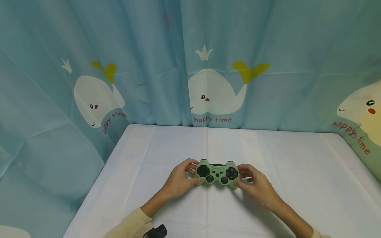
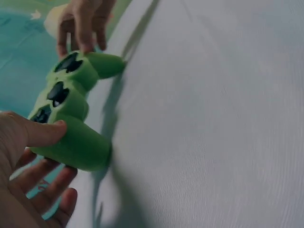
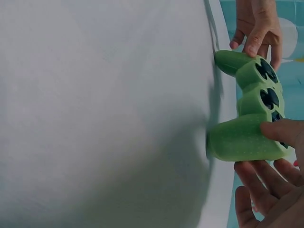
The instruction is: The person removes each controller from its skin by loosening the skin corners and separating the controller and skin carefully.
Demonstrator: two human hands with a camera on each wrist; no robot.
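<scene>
A light green game controller [image 1: 217, 173] with black sticks and button pads is held between both hands over the white table. My left hand [image 1: 181, 178] pinches its left end, thumb on the front face and fingers behind. At the other end my right hand [image 1: 258, 185] pinches it the same way. In the left wrist view the controller [image 2: 78, 147] is tilted up, its grip ends right at the tabletop. The right wrist view shows the speckled underside of one grip [image 3: 242, 137] between the right thumb and fingers.
The white cloth-covered table [image 1: 166, 145] reaches back to a blue curtain [image 1: 154, 66] printed with whales, which also hangs along the left and right sides. A black strap piece [image 1: 155, 231] sits by the left sleeve [image 1: 134, 223].
</scene>
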